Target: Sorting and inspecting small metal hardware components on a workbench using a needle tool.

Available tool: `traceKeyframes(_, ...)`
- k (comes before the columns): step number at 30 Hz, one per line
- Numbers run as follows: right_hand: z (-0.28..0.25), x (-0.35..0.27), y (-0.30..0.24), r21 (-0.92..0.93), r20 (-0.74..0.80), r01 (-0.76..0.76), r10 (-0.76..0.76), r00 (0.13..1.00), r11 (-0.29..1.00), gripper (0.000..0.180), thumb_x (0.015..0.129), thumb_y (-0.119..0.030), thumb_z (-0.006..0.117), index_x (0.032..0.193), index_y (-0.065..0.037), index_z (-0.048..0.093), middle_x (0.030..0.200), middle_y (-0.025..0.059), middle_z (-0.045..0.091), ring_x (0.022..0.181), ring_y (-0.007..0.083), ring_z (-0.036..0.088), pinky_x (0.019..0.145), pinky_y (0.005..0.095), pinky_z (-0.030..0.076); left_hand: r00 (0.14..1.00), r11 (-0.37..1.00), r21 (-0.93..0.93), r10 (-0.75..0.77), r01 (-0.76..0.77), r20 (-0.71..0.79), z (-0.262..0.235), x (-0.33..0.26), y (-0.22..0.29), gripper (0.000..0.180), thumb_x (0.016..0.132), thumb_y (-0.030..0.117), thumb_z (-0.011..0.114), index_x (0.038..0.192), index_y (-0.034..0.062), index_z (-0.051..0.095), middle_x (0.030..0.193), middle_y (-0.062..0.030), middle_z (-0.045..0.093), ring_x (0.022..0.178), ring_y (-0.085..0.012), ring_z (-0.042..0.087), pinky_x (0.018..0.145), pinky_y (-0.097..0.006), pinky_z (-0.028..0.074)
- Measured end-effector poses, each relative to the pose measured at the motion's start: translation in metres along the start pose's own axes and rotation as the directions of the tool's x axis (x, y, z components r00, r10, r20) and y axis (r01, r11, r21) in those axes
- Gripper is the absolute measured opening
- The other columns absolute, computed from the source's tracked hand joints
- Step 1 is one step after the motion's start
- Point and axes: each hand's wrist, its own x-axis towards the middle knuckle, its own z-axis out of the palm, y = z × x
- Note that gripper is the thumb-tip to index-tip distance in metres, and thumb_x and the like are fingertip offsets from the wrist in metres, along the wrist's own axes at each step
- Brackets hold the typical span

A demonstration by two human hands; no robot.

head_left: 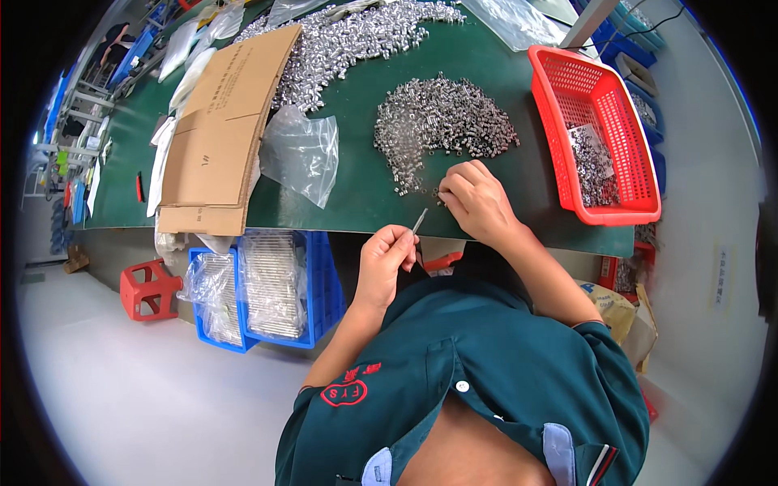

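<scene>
My left hand point(387, 257) pinches a thin, pointed metal rod point(420, 219), its tip slanting up past the table's front edge. Just to its right, my right hand point(478, 204) rests on the green table with its fingers curled together. What those fingertips hold is too small to make out. A few loose little metal rings point(435, 193) lie at the fingertips. Beyond both hands spreads a pile of small, dark silver metal rings point(454, 117), with a thinner trail of them running toward me.
A red plastic basket point(567, 194) with metal parts stands at the right. Farther back lies a heap of shinier metal pieces point(348, 49). Flattened cardboard point(215, 130) and a clear bag point(300, 150) lie left. Blue crates point(324, 283) and a red stool point(150, 287) stand below.
</scene>
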Motion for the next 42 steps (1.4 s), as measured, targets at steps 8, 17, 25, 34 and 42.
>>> traceKeyframes(8,-0.005,-0.014,0.001,0.026,-0.050,0.042,-0.041,0.998,0.999,0.015,0.069,0.001,0.066,0.083,-0.003,0.062,0.085,0.0082,0.059,0.078,0.0259,0.056,0.067,0.0347,0.048,1.000,1.000,0.017,0.007,-0.007,-0.001,0.003,0.000,0.000,0.015,0.091,0.014,0.054,0.087,0.0000,0.057,0.065,-0.0015,0.051,0.057,-0.0077,0.046,0.053,-0.021,0.037)
traceKeyframes(17,-0.004,0.001,-0.018,-0.033,-0.175,0.075,-0.079,0.981,0.997,0.019,0.065,-0.001,0.069,0.082,-0.005,0.063,0.088,0.0053,0.057,0.076,0.0244,0.055,0.068,0.0348,0.047,1.000,0.999,-0.029,0.026,-0.026,-0.018,-0.005,-0.004,-0.003,0.014,0.091,0.013,0.054,0.087,0.0001,0.057,0.065,-0.0018,0.052,0.057,-0.0083,0.046,0.053,-0.022,0.037)
traceKeyframes(25,0.031,0.029,-0.033,-0.120,0.014,0.100,-0.099,0.995,0.988,0.016,0.067,-0.013,0.070,0.082,-0.009,0.065,0.088,0.0026,0.053,0.085,0.0220,0.050,0.072,0.0345,0.042,0.986,0.978,-0.150,0.130,-0.145,-0.108,-0.020,-0.016,0.004,0.013,0.091,0.012,0.055,0.088,-0.0007,0.057,0.065,-0.0022,0.054,0.055,-0.0083,0.046,0.053,-0.021,0.038)
traceKeyframes(34,0.044,0.031,-0.031,-0.160,0.050,0.100,-0.093,0.994,0.982,0.012,0.067,-0.011,0.069,0.078,-0.009,0.065,0.086,0.0029,0.054,0.085,0.0225,0.051,0.071,0.0350,0.043,0.985,0.976,-0.158,0.130,-0.148,-0.114,-0.027,-0.021,0.003,0.013,0.091,0.012,0.055,0.088,-0.0006,0.057,0.066,-0.0020,0.054,0.056,-0.0082,0.046,0.053,-0.021,0.037)
traceKeyframes(42,-0.007,0.011,-0.049,0.524,0.328,-0.554,0.446,0.833,0.647,0.011,0.085,-0.011,0.062,0.085,0.000,0.063,0.078,0.0014,0.064,0.064,0.0056,0.054,0.057,0.0228,0.044,0.989,0.986,0.084,0.144,-0.141,-0.035,-0.016,-0.024,0.004,0.013,0.091,0.014,0.054,0.089,0.0012,0.058,0.069,-0.0006,0.054,0.060,-0.0069,0.048,0.056,-0.021,0.038)
